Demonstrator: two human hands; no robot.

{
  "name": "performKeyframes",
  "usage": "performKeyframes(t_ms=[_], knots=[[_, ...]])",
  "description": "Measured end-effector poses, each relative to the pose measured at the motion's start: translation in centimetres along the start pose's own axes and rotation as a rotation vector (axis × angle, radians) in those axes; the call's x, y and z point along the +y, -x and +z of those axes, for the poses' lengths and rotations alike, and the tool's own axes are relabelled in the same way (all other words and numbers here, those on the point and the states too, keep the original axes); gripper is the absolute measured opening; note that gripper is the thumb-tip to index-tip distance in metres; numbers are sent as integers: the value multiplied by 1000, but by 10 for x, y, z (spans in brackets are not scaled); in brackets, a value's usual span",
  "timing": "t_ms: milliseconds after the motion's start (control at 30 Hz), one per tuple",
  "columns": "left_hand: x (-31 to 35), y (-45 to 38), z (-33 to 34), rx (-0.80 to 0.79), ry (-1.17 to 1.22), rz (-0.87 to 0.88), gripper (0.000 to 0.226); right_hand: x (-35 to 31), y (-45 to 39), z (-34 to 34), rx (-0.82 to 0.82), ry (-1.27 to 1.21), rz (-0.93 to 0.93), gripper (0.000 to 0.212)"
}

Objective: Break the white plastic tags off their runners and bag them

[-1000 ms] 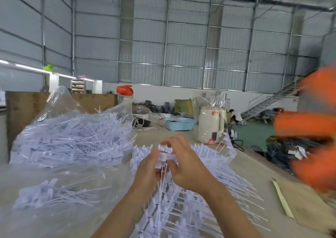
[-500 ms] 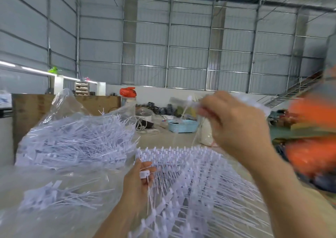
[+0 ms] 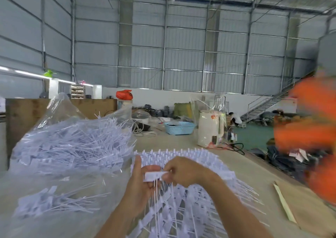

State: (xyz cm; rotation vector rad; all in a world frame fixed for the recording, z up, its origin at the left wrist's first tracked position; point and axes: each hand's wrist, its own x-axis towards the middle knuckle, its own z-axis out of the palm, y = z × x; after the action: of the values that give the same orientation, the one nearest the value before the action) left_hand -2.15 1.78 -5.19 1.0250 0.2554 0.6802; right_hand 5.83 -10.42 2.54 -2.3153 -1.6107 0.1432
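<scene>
Over the runner stack point(image 3: 190, 210): left hand point(image 3: 140, 185) and right hand point(image 3: 183, 172) both pinch one white tag point(image 3: 153, 176). Step: snapping off. Next, judged: twist free, drop into bag point(image 3: 69, 146) at left.

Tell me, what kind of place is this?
Probably a factory or warehouse hall: high corrugated metal walls, a metal staircase, and a worktable bearing a clear bag of white tags.

Beyond, a cream kettle point(image 3: 210, 128) beside a blue basket point(image 3: 179, 128) (both on the table point(image 3: 254, 174)), a red bag point(image 3: 124, 94) farther back.
</scene>
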Motion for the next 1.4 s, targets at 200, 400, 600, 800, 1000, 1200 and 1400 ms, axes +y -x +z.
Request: performKeyframes(t_ms=[200, 400, 600, 800, 1000, 1200, 1400], knots=[[-9, -2, -7, 105, -375, 204, 30, 26, -23, 45, 195, -51, -16, 22], [-12, -3, -6, 189, -705, 346, 44, 25, -20, 60, 353, -1, -67, 20], [-11, -8, -9, 153, -670, 210, 46, 8, -13, 63, 434, 294, -113, 18], [0, -16, -40, 344, -528, 78, 50, -33, 17, 31, 684, 320, -299, 18], [3, -2, -2, 195, -203, 169, 28, -60, 53, -28, 447, 240, -332, 36], [-9, 1, -9, 158, -178, 20, 17, -51, 89, -82, 595, 83, -262, 26], [-14, -5, -16, 180, -187, 14, 10, -57, 107, -111, 341, -34, -340, 28]])
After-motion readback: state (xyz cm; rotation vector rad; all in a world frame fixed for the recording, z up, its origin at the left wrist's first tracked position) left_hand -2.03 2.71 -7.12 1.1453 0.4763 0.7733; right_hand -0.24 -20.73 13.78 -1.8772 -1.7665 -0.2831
